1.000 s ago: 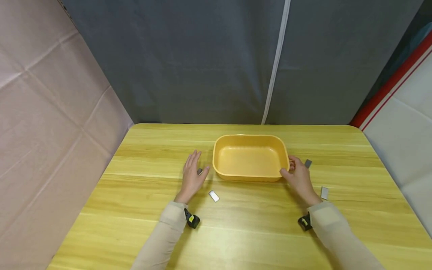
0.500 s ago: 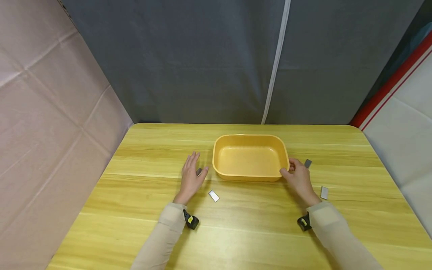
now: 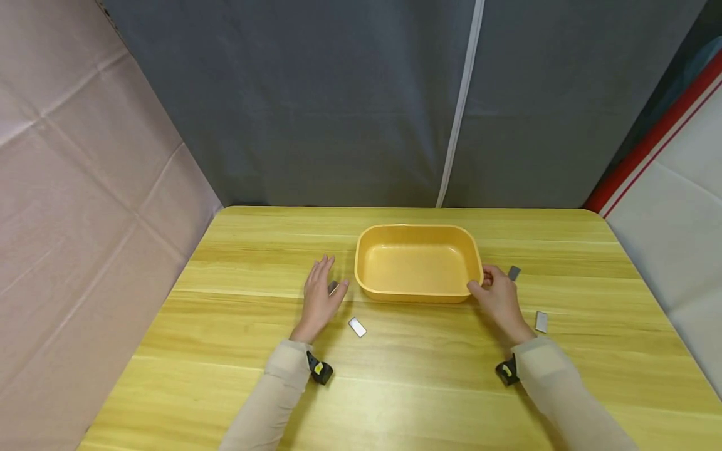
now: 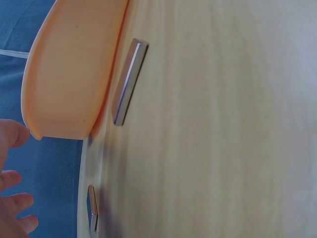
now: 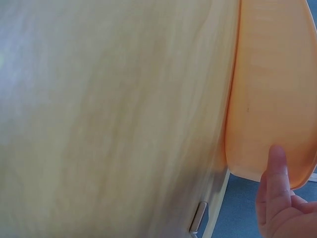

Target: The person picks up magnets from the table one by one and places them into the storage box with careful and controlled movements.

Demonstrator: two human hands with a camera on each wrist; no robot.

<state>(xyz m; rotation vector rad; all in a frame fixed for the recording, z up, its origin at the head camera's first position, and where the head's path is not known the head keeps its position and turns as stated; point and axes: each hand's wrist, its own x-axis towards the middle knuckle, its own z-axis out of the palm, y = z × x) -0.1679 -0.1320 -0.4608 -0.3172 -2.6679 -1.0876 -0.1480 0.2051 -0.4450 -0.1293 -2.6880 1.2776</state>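
Note:
A yellow rectangular plastic basin (image 3: 417, 263) sits on the table in the head view, its inside bare. My right hand (image 3: 499, 300) holds its near right corner, thumb on the front wall and fingers curled at the right end. In the right wrist view the thumb (image 5: 277, 168) lies along the outer wall. My left hand (image 3: 320, 300) is apart from the basin's left end, fingers extended, holding nothing. A small dark rectangular block (image 3: 333, 287) shows between its thumb and fingers, partly hidden. Another block (image 3: 358, 327), shiny silver, lies nearer, right of the left wrist.
Beyond the right hand lies a dark grey block (image 3: 514, 273); a light grey one (image 3: 541, 322) is right of that wrist. The wooden table (image 3: 417, 388) ends at a grey curtain (image 3: 316, 113). Pale cloth (image 3: 84, 219) hangs on the left, a white panel (image 3: 677, 207) on the right.
My left hand has shifted very slightly left and towards me. The right hand, the basin and the blocks stay practically where they were.

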